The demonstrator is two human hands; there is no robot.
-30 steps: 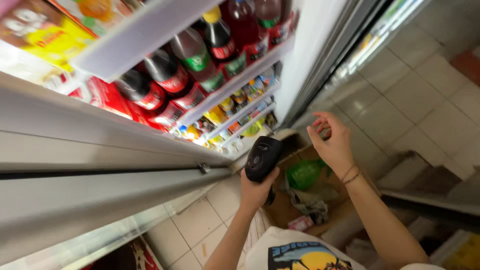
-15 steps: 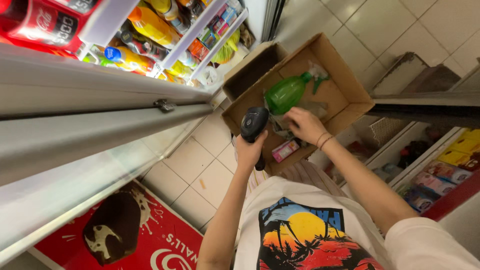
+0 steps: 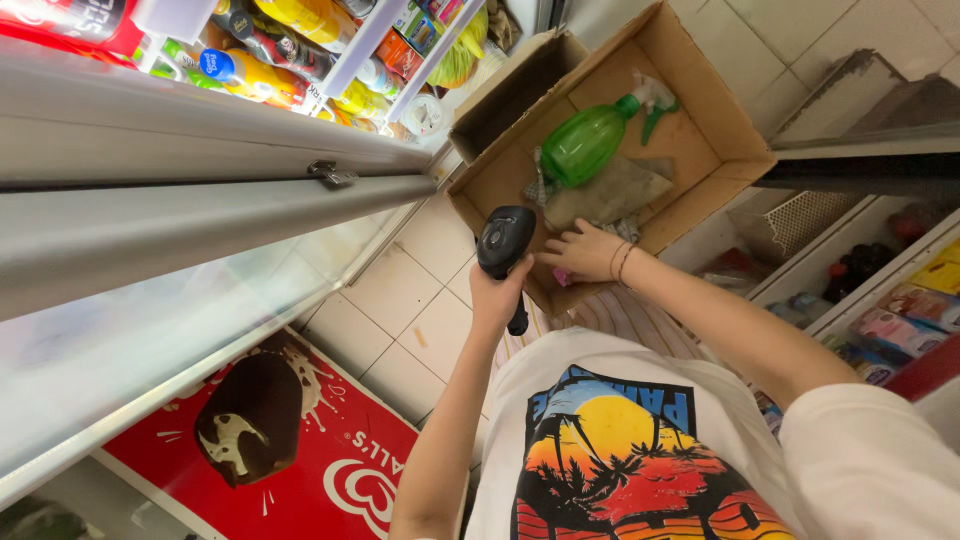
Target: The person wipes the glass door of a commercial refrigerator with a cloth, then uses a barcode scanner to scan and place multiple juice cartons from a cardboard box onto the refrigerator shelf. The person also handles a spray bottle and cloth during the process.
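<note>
1. The left hand is clenched around the handle of a black handheld barcode scanner and holds it upright, the round head up, just over the near edge of an open brown cardboard box that stands on the tiled floor.
2. The right hand reaches into the near corner of the box with the fingers spread and bent down. It touches a small pink object; whether it already grips it, I cannot tell, because the fingers cover most of it.
3. The pink object seems small and light. I judge that a pinch with the fingertips is enough, but it lies tight in the corner, so the fingers must come from above.
4. Deeper in the box lies a green plastic spray bottle on its side, next to a crumpled grey-green cloth. The bottle looks smooth and can roll; the narrow neck under the trigger is the safe place to take it. The cloth is soft and limp, and any fold serves.
5. The scanner looks hard and rather light, and its handle fills the fist well.
6. To the left stands a cooler shelf with coloured drink bottles.
</note>
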